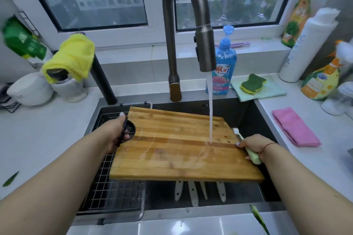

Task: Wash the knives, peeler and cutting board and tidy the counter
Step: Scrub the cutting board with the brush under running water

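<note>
Rinsing stage: cutting board [183, 145] spans the sink [246, 114] under the running faucet [205, 47]. Left hand [116, 133] grips its black handle; right hand [252, 144] grips a toothbrush [248, 148] at the board's right edge. Likely next: scrubbing the wet face.

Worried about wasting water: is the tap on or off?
On: a stream of water runs from the faucet onto the cutting board.
</note>
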The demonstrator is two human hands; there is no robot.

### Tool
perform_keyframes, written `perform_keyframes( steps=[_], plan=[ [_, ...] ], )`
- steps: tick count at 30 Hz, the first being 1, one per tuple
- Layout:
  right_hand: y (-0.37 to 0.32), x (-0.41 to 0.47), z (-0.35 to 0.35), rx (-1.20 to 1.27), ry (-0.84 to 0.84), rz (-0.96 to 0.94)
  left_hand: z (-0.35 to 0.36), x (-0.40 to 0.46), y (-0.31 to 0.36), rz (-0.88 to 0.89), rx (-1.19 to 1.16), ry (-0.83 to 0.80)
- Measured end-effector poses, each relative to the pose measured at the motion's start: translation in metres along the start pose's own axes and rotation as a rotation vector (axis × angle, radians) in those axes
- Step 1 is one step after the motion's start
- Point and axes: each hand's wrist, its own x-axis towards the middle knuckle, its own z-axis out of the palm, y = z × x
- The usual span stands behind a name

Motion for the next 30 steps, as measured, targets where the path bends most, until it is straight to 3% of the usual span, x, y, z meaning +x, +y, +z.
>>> perform_keyframes(
  steps=[7, 22, 30],
  plan=[
    [0.0, -0.006, -0.001, -0.055, 0.01, 0.016, -0.001, 0.005, -0.001, 0.064, 0.048, -0.011],
    [-0.015, -0.025, -0.054, -0.056, 0.278, -0.065, 0.036, 0.01, -0.024, 0.054, 0.309, -0.12],
    [-0.001, -0.005, -0.061, 0.112, 0.442, -0.102, 0.045, 0.01, -0.018, 0.013, 0.214, -0.284]
  ],
)
